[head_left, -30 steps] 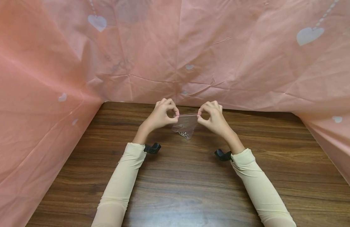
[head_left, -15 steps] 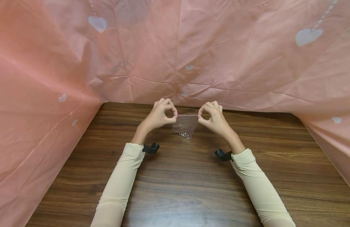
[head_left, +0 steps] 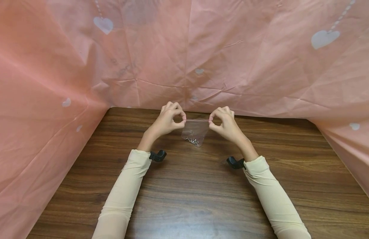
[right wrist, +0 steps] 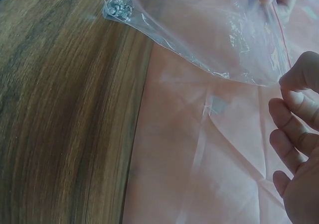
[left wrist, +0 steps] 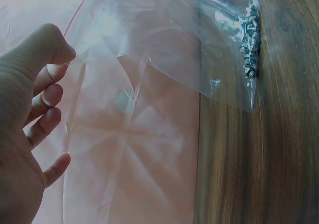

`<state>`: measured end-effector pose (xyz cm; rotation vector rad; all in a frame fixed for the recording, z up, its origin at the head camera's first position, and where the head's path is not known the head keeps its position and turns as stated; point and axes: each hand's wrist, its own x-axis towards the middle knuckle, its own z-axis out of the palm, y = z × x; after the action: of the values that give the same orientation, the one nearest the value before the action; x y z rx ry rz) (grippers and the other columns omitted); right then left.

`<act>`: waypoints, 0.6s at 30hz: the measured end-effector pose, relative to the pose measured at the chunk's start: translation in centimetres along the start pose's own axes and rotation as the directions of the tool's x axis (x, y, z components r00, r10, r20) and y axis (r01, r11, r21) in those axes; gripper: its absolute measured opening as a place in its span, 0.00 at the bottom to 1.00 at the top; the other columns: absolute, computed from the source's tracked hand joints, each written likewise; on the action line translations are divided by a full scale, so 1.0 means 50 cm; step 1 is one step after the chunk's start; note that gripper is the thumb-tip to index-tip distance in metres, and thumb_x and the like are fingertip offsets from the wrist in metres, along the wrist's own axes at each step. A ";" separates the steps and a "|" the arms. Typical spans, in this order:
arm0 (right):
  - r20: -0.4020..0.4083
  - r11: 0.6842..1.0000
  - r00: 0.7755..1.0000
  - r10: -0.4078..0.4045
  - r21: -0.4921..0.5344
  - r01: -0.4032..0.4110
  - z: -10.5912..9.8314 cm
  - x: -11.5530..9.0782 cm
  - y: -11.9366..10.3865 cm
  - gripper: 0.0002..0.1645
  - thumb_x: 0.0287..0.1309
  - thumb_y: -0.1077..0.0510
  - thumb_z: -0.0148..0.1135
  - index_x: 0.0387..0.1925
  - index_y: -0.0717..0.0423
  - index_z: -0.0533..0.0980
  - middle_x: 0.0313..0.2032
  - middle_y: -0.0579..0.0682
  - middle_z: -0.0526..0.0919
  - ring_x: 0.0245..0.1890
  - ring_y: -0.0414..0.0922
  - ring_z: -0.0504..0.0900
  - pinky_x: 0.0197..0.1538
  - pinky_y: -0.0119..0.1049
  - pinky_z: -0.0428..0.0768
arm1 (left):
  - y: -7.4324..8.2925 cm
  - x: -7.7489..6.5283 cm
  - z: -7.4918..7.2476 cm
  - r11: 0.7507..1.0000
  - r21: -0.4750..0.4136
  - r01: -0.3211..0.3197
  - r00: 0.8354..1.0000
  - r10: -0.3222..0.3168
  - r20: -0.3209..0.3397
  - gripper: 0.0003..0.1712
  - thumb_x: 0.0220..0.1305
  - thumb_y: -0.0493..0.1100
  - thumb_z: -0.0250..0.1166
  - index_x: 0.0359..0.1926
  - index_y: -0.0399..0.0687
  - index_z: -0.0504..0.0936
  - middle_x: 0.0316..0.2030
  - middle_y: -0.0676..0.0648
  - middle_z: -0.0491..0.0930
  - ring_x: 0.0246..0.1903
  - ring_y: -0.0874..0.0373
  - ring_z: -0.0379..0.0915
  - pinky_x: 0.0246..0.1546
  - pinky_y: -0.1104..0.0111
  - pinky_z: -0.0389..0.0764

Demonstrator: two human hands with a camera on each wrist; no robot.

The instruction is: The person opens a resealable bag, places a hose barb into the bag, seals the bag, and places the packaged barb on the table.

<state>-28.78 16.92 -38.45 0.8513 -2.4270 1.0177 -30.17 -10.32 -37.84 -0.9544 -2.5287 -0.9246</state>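
Observation:
A clear zip-lock bag with a red line along its top hangs stretched between the two hands in the head view. Small silvery metal pieces, screw-like in look, are bunched in its bottom corner. My left hand pinches the left end of the zip strip between thumb and index finger. At the opposite end, my right hand pinches the strip the same way. The other fingers of both hands are loosely bent. In the right wrist view the bag reaches from the fingertips out over the wood.
Below the hands lies a dark brown wooden table. Pink cloth with white hearts stands behind it and along both sides, its lower edge close behind the hands. Each wrist wears a black camera mount.
My left hand has shifted slightly left and away from the body, and the bag's top edge looks a little more taut. The right hand has stayed almost still.

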 end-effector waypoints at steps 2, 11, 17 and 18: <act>0.001 1.000 1.000 -0.003 0.003 0.003 0.001 0.002 0.002 0.06 0.50 0.66 0.64 0.30 0.56 0.77 0.35 0.59 0.81 0.44 0.53 0.67 0.53 0.51 0.55 | 0.000 0.001 -0.002 1.000 0.010 0.001 1.000 -0.001 0.006 0.03 0.56 0.40 0.67 0.32 0.48 0.84 0.39 0.44 0.75 0.49 0.50 0.63 0.61 0.49 0.59; 0.016 1.000 1.000 0.019 0.023 -0.020 0.005 0.008 0.000 0.04 0.52 0.65 0.62 0.32 0.57 0.76 0.35 0.57 0.81 0.43 0.58 0.69 0.50 0.45 0.56 | 0.002 0.003 -0.011 0.997 0.080 0.005 1.000 -0.005 0.001 0.02 0.61 0.41 0.66 0.34 0.49 0.83 0.42 0.46 0.76 0.51 0.49 0.64 0.63 0.48 0.59; 0.032 0.996 0.997 0.068 0.056 -0.070 0.006 0.009 -0.002 0.04 0.56 0.64 0.60 0.35 0.58 0.77 0.36 0.54 0.80 0.43 0.57 0.69 0.48 0.43 0.60 | 0.001 -0.001 -0.010 1.000 0.009 0.013 0.999 -0.013 -0.034 0.03 0.61 0.40 0.67 0.34 0.50 0.80 0.42 0.48 0.78 0.48 0.50 0.67 0.59 0.49 0.62; 0.035 0.995 0.997 0.075 0.061 -0.077 0.007 0.008 -0.001 0.04 0.56 0.64 0.60 0.35 0.59 0.77 0.37 0.54 0.81 0.43 0.56 0.70 0.51 0.44 0.64 | -0.001 -0.002 -0.008 1.000 -0.014 0.009 0.999 -0.010 -0.041 0.04 0.61 0.40 0.67 0.34 0.49 0.79 0.41 0.48 0.78 0.47 0.50 0.68 0.57 0.50 0.63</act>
<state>-29.08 16.49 -38.42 0.8080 -2.4835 1.1214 -30.12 -10.66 -37.61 -0.9185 -2.4981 -0.9560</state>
